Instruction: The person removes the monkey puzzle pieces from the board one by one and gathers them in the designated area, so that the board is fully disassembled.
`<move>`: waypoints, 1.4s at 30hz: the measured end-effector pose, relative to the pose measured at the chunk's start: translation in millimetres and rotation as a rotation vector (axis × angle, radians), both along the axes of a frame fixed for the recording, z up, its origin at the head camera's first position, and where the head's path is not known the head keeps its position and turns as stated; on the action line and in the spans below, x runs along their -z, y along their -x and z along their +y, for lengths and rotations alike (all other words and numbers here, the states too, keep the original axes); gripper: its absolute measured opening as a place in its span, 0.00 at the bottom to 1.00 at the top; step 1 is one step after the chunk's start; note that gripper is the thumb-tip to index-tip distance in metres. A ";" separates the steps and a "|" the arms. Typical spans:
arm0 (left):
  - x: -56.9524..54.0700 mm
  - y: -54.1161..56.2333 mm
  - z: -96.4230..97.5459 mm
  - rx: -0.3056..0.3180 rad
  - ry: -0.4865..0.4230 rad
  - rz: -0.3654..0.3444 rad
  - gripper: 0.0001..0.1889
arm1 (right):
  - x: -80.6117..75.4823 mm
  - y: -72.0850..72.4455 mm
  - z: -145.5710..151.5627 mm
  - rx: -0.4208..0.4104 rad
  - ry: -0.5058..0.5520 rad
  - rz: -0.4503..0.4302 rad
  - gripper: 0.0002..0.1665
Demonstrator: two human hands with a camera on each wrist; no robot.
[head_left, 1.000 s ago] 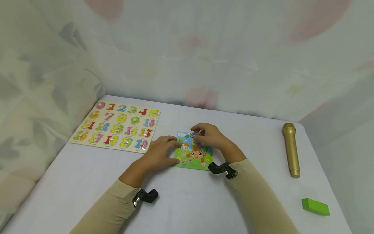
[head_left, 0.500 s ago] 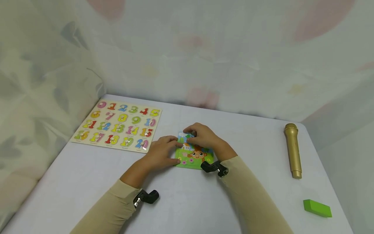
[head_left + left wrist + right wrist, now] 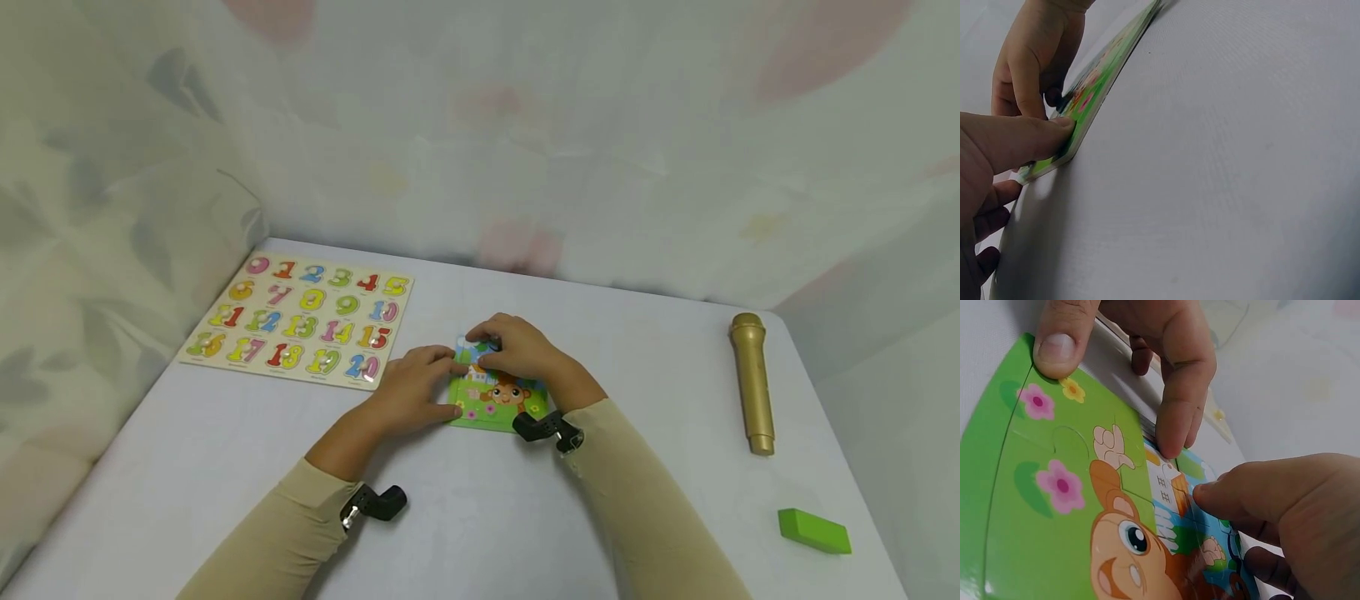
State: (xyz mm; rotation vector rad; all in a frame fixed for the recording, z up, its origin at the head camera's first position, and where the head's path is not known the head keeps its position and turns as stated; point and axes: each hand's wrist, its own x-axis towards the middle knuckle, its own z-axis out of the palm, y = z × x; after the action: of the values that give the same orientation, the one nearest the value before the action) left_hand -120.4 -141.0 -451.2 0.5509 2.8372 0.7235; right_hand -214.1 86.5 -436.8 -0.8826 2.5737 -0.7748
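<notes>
Holds right hand [image 3: 517,348] farther left over the monkey puzzle [image 3: 495,402] than a second ago, with thumb touching it; cannot tell whether pinching a piece. Rests left hand [image 3: 408,392], with thumb and fingers apart, against its left edge. Lies flat on white table [image 3: 465,517], right of number board [image 3: 330,302].

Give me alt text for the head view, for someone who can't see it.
A left hand rests on the left edge of a monkey puzzle while the right hand covers its upper part. A number board lies left, a gold microphone and green block right.
</notes>
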 end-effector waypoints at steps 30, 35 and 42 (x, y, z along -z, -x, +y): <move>-1.9 -2.3 1.0 0.002 0.017 0.019 0.33 | 4.7 -1.9 -1.5 0.018 0.015 -0.016 0.25; -2.0 -1.5 1.4 -0.001 0.007 0.013 0.33 | 4.0 -1.3 1.9 0.001 0.026 -0.040 0.29; -3.4 -2.7 2.1 -0.004 0.008 0.008 0.33 | 4.9 -0.7 3.4 0.002 0.047 -0.057 0.31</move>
State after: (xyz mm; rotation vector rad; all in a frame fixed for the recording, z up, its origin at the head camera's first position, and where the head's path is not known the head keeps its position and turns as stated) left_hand -117.7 -138.9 -447.7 0.5476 2.8479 0.7117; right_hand -213.4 89.9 -441.7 -0.8601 2.5169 -0.8520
